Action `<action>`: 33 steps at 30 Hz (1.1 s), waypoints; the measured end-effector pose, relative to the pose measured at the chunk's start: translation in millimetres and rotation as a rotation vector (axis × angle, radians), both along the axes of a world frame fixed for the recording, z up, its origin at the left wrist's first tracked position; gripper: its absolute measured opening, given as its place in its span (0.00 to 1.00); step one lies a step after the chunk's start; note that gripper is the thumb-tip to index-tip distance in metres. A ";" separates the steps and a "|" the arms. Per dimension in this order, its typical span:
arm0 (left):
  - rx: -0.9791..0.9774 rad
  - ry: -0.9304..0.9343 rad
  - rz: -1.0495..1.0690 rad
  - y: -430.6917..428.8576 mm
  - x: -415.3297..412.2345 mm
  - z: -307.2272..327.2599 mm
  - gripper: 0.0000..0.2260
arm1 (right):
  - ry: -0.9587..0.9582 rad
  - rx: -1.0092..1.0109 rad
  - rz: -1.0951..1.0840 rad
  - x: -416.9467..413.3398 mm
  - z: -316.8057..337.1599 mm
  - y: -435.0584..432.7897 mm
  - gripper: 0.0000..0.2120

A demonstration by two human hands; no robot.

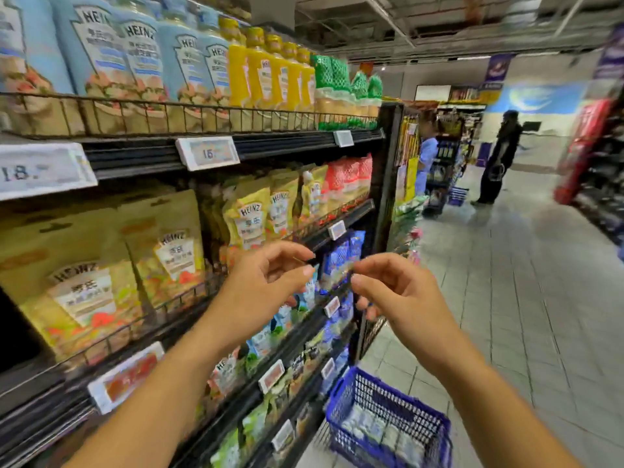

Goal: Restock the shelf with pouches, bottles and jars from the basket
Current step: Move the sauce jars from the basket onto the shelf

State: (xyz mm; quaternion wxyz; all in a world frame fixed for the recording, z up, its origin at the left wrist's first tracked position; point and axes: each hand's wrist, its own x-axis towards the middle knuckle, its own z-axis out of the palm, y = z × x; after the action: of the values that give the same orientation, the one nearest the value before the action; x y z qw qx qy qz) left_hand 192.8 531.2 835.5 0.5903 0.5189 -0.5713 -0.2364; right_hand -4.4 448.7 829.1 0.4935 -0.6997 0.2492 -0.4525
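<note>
Left hand (260,288): fingers hung loosely curled, thumb apart from forefinger, gripping nothing. Right hand (398,295): likewise loosely curled and empty, its tips near the left's. Blue plastic mesh basket (371,386): stood below the right fingers, holding pale pouches (374,430). Black metal shelf (304,143) of yellow printed pouches (248,217): stood beyond the left fingers.

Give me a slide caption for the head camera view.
Left hand and right hand hover before Heinz pouches, blue basket on floor below.

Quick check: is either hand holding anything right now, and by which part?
Neither the left hand nor the right hand holds a pouch, bottle or jar. Their curled fingertips nearly meet; blur hides whether they pinch something thin.
</note>
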 end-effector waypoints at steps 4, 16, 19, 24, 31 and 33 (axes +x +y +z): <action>0.069 0.067 -0.050 -27.4 -26.3 -33.3 0.08 | 0.023 0.062 -0.073 -37.2 -27.2 -17.5 0.04; 0.315 0.247 -0.155 -111.1 -88.2 -120.0 0.07 | 0.087 0.334 -0.278 -101.5 -107.7 -67.6 0.04; 0.366 0.267 -0.173 -138.8 -92.5 -140.1 0.07 | 0.126 0.373 -0.319 -107.6 -127.7 -86.3 0.05; 0.427 0.274 -0.206 -194.9 -82.5 -173.1 0.08 | 0.163 0.446 -0.385 -110.1 -158.2 -128.9 0.02; 0.536 0.276 -0.231 -287.7 -61.7 -211.3 0.07 | 0.204 0.552 -0.482 -100.5 -193.0 -202.0 0.02; 0.576 0.274 -0.247 -310.2 -57.6 -221.4 0.08 | 0.207 0.575 -0.510 -94.8 -200.8 -220.0 0.02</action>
State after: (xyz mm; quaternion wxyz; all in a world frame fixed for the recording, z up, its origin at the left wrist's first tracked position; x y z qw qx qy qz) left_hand 135.2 221.0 614.2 0.4575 0.5547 -0.4550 -0.5253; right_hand -99.2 228.6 628.4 0.5133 -0.4906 0.5800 -0.3992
